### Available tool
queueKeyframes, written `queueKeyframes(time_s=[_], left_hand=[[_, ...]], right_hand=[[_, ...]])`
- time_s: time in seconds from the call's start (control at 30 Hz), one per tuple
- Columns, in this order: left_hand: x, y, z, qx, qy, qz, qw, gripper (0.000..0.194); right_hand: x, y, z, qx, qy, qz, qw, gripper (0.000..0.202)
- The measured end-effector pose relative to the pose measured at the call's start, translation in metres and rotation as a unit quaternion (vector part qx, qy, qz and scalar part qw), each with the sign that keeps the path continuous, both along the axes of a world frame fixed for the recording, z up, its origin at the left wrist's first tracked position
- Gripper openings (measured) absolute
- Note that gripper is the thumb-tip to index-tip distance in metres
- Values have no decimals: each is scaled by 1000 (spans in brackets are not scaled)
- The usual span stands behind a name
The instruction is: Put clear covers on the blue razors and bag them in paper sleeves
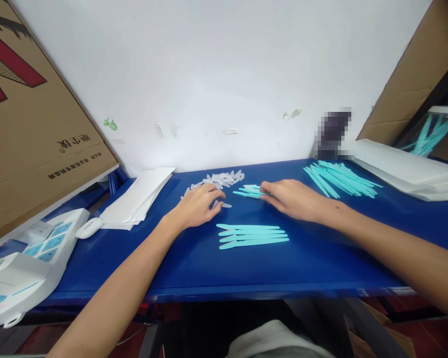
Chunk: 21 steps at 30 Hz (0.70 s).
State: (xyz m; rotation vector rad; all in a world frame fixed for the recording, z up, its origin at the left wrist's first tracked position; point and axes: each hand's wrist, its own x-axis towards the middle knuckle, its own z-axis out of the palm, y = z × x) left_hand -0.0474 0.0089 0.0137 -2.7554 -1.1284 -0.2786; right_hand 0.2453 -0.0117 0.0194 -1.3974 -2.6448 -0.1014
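My right hand (286, 198) is closed round a small bunch of slim turquoise plastic sticks (249, 192), shaped like eyebrow razors, whose ends stick out to the left. Over the near left edge of a heap of small translucent white plastic pieces (224, 179) is my left hand (199, 205), palm down. Its thumb and index finger are bent with the tips apart, close to a loose translucent piece (227, 205). Nearer to me, several turquoise sticks (254, 235) lie side by side in a row. A larger pile of such sticks (341, 179) is beyond my right wrist.
White paper sheets (138, 196) and a white power strip (56, 248) lie on the left of the blue table (194, 273). At the right are white packaging sheets (399, 169) and a container with more turquoise sticks (433, 132). Cardboard (41, 119) stands at the left; a wall closes the back.
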Motion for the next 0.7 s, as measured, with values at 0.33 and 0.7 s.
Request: queueKeyframes(time_s=[0.33, 0.7], left_hand=[[-3, 8, -7, -88, -34, -42, 995, 37], [11, -6, -2, -83, -38, -83, 992, 29]], right_hand=[[3, 6, -10, 23, 120, -4, 993, 41], [-6, -5, 1, -81, -41, -69, 993, 59]])
